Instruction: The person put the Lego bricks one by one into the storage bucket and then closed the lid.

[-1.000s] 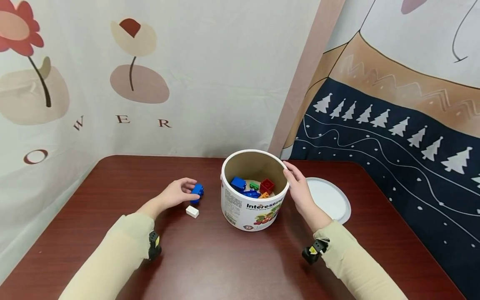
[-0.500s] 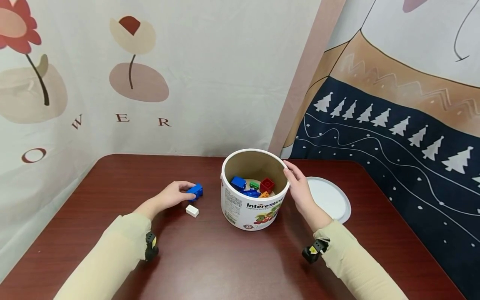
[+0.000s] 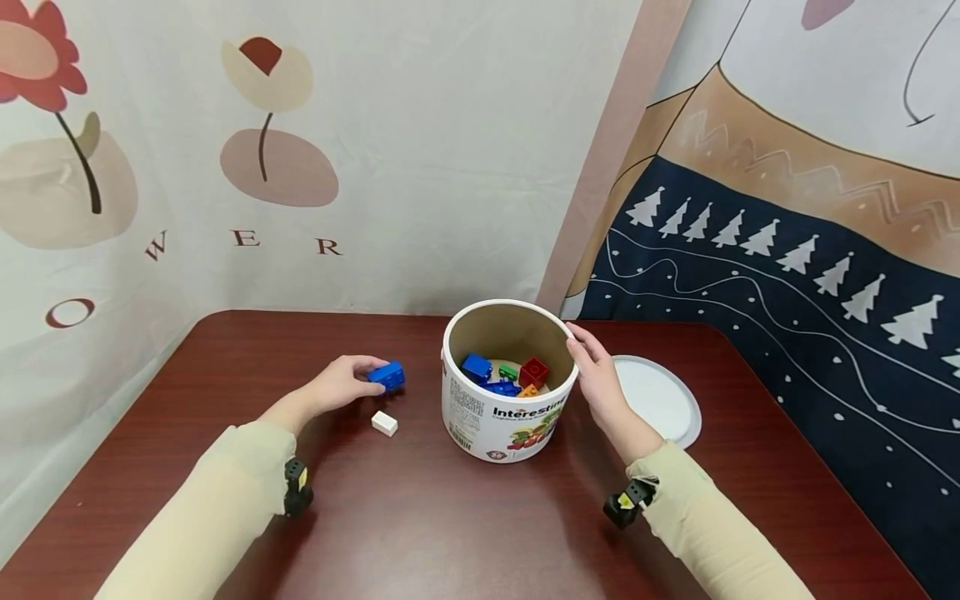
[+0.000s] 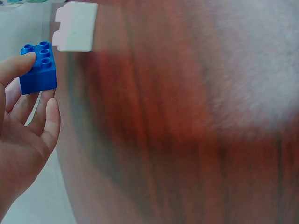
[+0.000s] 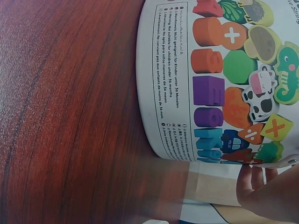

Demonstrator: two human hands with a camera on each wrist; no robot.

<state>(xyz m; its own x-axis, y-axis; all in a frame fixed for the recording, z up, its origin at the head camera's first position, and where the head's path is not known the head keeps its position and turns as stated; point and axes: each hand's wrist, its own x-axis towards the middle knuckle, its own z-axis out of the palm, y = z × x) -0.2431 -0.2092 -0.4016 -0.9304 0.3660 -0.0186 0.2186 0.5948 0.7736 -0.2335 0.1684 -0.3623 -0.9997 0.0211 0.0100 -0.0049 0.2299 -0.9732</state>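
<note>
In the head view my left hand (image 3: 339, 385) pinches a blue toy brick (image 3: 387, 377) between thumb and fingers, left of the bucket. The left wrist view shows the brick's studs, with the thumb on top and the fingers beneath. A small white brick (image 3: 385, 423) lies on the table just in front of it. My right hand (image 3: 597, 375) grips the right rim of a white printed bucket (image 3: 468, 421), thumb outside; the other fingers are partly hidden. Inside the bucket lie a blue brick (image 3: 477, 367), a red brick (image 3: 534, 372), and green and orange pieces.
A round white lid (image 3: 656, 400) lies flat on the brown table (image 3: 450, 533), right of the bucket and partly behind the right forearm. Printed fabric hangings (image 3: 435, 150) stand along the table's back and sides. A black camera is strapped to each wrist.
My left hand has taken hold of the blue brick and drawn it slightly left, turning and tilting it. My right hand, the bucket and the white brick have stayed in place.
</note>
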